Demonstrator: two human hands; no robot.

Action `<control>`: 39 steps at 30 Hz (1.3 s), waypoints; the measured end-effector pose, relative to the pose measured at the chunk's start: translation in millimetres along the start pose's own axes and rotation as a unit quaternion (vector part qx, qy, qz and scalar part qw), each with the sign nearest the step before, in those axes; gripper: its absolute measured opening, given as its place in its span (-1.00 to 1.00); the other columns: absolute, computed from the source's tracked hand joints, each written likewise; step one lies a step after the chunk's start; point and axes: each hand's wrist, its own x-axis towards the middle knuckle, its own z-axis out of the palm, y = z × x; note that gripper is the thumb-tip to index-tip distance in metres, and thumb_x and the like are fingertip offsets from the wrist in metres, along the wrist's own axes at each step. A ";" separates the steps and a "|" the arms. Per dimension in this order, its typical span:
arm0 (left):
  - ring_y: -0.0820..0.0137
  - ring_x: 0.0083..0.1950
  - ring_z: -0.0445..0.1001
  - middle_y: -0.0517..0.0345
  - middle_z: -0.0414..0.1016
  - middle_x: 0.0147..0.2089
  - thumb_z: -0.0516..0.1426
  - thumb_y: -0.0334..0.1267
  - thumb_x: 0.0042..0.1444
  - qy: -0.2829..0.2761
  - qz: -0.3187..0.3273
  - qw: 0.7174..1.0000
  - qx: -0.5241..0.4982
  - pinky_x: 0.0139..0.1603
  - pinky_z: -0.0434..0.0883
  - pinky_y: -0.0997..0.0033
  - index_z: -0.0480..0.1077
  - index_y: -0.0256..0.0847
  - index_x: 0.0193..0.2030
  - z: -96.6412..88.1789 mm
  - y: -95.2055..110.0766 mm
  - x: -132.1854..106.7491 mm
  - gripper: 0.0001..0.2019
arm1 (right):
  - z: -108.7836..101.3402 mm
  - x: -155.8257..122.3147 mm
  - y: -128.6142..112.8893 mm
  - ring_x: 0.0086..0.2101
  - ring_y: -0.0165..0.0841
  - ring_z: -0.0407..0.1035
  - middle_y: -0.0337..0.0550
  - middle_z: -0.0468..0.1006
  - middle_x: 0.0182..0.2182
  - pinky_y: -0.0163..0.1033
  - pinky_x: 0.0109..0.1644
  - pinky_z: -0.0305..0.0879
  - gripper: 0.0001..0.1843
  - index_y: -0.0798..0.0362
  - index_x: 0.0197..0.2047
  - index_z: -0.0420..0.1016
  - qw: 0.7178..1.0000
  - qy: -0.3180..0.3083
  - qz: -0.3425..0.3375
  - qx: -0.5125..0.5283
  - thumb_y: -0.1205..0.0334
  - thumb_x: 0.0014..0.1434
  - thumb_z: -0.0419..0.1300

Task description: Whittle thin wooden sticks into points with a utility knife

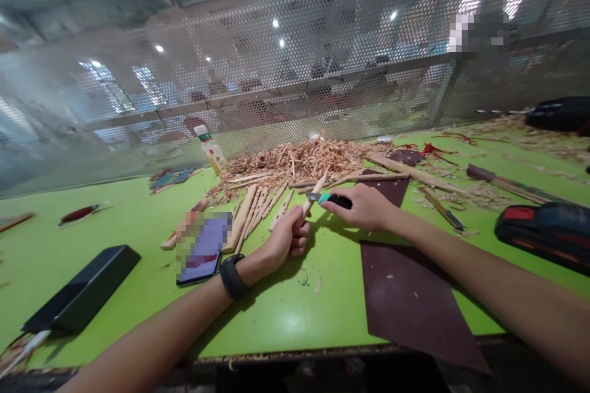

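My left hand (288, 237) is closed round the lower end of a thin wooden stick (314, 191) that points up and away over the green table (138, 209). My right hand (364, 207) grips a small knife (328, 199) with a black and teal handle; its blade lies against the stick just above my left fist. A black watch (233, 277) sits on my left wrist. Several similar carved sticks (255, 214) lie side by side just left of my left hand.
A heap of wood shavings (299, 163) lies behind the hands, with a glue bottle (212, 150) to its left. A phone (205, 250) and a black box (83, 290) lie left. Dark sandpaper sheets (410, 301) and a red-black power tool (548, 233) lie right. A perforated metal screen (322, 73) backs the table.
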 end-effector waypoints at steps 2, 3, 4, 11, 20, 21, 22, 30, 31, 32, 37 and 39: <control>0.58 -0.64 -0.20 0.43 -0.06 -0.53 0.02 0.04 0.35 -0.003 0.000 1.000 0.007 -0.69 -0.11 0.64 0.06 -0.09 -0.34 0.3 0.6 -0.5 -0.66 | 1.8 -0.8 -2.4 -0.33 -0.22 0.53 -0.10 0.73 -0.25 -0.23 -0.36 0.15 -0.39 -0.04 -0.01 0.67 1.000 -0.004 -0.010 0.000 -0.33 0.37 0.03; 0.59 -0.63 -0.19 0.43 -0.05 -0.53 0.02 0.04 0.35 -0.005 0.000 1.000 0.011 -0.69 -0.10 0.65 0.05 -0.09 -0.35 0.5 1.0 -0.9 -0.65 | 2.5 -1.1 -3.3 -0.31 -0.21 0.54 -0.10 0.73 -0.23 -0.23 -0.35 0.16 -0.39 -0.05 -0.01 0.67 1.000 -0.004 -0.014 0.000 -0.33 0.37 0.03; 0.59 -0.63 -0.19 0.42 -0.05 -0.53 0.02 0.05 0.35 -0.007 -0.002 1.000 0.014 -0.68 -0.10 0.65 0.04 -0.09 -0.36 0.9 1.3 -1.4 -0.64 | 2.8 -1.4 -3.8 -0.28 -0.19 0.56 -0.10 0.74 -0.20 -0.22 -0.34 0.17 -0.39 -0.05 0.00 0.67 1.000 -0.004 -0.015 -0.001 -0.33 0.37 0.03; 0.59 -0.62 -0.16 0.43 -0.03 -0.51 0.09 0.08 0.33 0.009 -0.009 0.999 0.036 -0.68 -0.09 0.64 0.13 -0.11 -0.31 6.1 3.1 -5.2 -0.64 | 1.1 -1.7 -4.4 -0.22 -0.14 0.58 -0.05 0.74 -0.14 -0.19 -0.30 0.23 -0.36 -0.03 0.06 0.66 1.000 -0.012 -0.009 -0.007 -0.33 0.38 0.01; 0.58 -0.63 -0.09 0.41 0.00 -0.50 0.10 0.03 0.34 0.039 -0.014 0.998 0.054 -0.69 -0.08 0.63 0.19 -0.10 -0.24 10.1 3.7 -5.6 -0.72 | 1.3 -2.0 -6.7 -0.28 -0.17 0.54 -0.08 0.73 -0.18 -0.21 -0.33 0.19 -0.39 -0.06 -0.02 0.66 0.999 -0.031 0.004 -0.014 -0.35 0.36 0.03; 0.58 -0.64 -0.09 0.41 0.00 -0.50 0.10 0.02 0.34 0.041 -0.016 0.998 0.054 -0.69 -0.08 0.63 0.20 -0.10 -0.24 9.8 3.4 -5.2 -0.72 | 1.2 -2.1 -7.2 -0.29 -0.17 0.53 -0.08 0.72 -0.18 -0.22 -0.33 0.18 -0.40 -0.06 -0.02 0.66 0.999 -0.035 0.006 -0.014 -0.35 0.36 0.03; 0.58 -0.64 -0.09 0.41 0.00 -0.50 0.09 0.02 0.35 0.043 -0.018 0.997 0.055 -0.70 -0.08 0.63 0.20 -0.10 -0.24 9.6 3.1 -4.9 -0.73 | 1.0 -2.2 -7.7 -0.30 -0.17 0.53 -0.08 0.72 -0.19 -0.22 -0.34 0.16 -0.41 -0.07 -0.01 0.66 0.999 -0.039 0.007 -0.015 -0.34 0.37 0.04; 0.59 -0.64 -0.10 0.42 -0.01 -0.49 0.08 0.00 0.36 0.041 -0.020 0.997 0.060 -0.70 -0.04 0.64 0.19 -0.10 -0.22 10.2 2.9 -6.1 -0.74 | 1.0 -3.1 -8.3 -0.34 -0.19 0.51 -0.08 0.72 -0.20 -0.23 -0.36 0.12 -0.44 -0.05 -0.02 0.65 0.999 -0.039 -0.014 -0.004 -0.30 0.39 0.03; 0.59 -0.64 -0.10 0.42 -0.01 -0.49 0.07 0.00 0.37 0.040 -0.020 0.997 0.061 -0.70 -0.05 0.64 0.19 -0.10 -0.22 10.2 3.0 -6.1 -0.74 | 1.0 -3.2 -8.3 -0.34 -0.20 0.51 -0.08 0.72 -0.21 -0.23 -0.37 0.12 -0.44 -0.05 -0.02 0.65 0.999 -0.039 -0.015 -0.004 -0.29 0.39 0.04; 0.59 -0.63 -0.10 0.42 -0.02 -0.49 0.07 0.01 0.37 0.038 -0.022 0.997 0.060 -0.70 -0.05 0.64 0.19 -0.10 -0.23 10.1 3.1 -5.9 -0.74 | 1.0 -3.2 -8.4 -0.34 -0.20 0.51 -0.08 0.72 -0.21 -0.23 -0.37 0.12 -0.45 -0.05 -0.02 0.65 0.999 -0.040 -0.014 -0.005 -0.28 0.39 0.04; 0.58 -0.62 -0.10 0.41 -0.02 -0.49 0.07 0.02 0.37 0.030 -0.020 0.997 0.062 -0.70 -0.05 0.64 0.19 -0.10 -0.22 9.1 3.0 -5.3 -0.73 | -0.7 -3.3 -9.7 -0.34 -0.20 0.50 -0.08 0.72 -0.21 -0.24 -0.36 0.11 -0.44 -0.04 -0.04 0.65 0.999 -0.044 -0.009 -0.009 -0.29 0.39 0.04; 0.58 -0.62 -0.10 0.41 -0.02 -0.48 0.07 0.03 0.36 0.029 -0.016 0.997 0.065 -0.70 -0.04 0.64 0.18 -0.10 -0.22 9.1 3.1 -5.8 -0.73 | -1.4 -3.4 -10.3 -0.34 -0.21 0.50 -0.08 0.72 -0.22 -0.24 -0.36 0.12 -0.43 -0.04 -0.04 0.65 0.999 -0.045 -0.010 -0.008 -0.30 0.39 0.03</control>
